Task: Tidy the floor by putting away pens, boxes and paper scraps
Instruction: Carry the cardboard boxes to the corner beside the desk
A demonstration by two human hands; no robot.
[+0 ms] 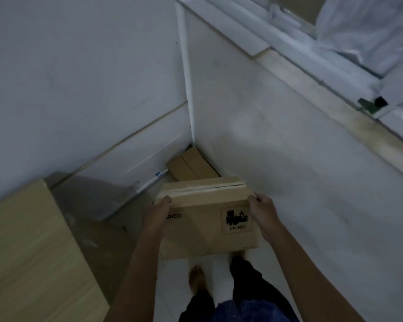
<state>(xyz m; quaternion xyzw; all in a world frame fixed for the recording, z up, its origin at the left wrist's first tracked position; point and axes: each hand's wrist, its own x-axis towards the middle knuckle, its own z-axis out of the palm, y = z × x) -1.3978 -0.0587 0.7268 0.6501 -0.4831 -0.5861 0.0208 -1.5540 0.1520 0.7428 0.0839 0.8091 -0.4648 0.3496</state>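
I hold a brown cardboard box [205,219] in front of me above the floor, taped along its top, with a black UN 3481 label on its near side. My left hand [157,211] grips its left top edge and my right hand [264,213] grips its right top edge. Beyond it, another brown cardboard box [191,167] lies on the floor in the corner where two white walls meet. A white pen-like stick with a blue band [153,178] lies along the left wall's base.
A light wooden cabinet [30,256] stands at the left, with a grey panel [91,196] behind it. A window sill [312,77] with a white plastic bag [368,26] runs along the upper right. My bare feet stand on white floor tiles [172,275].
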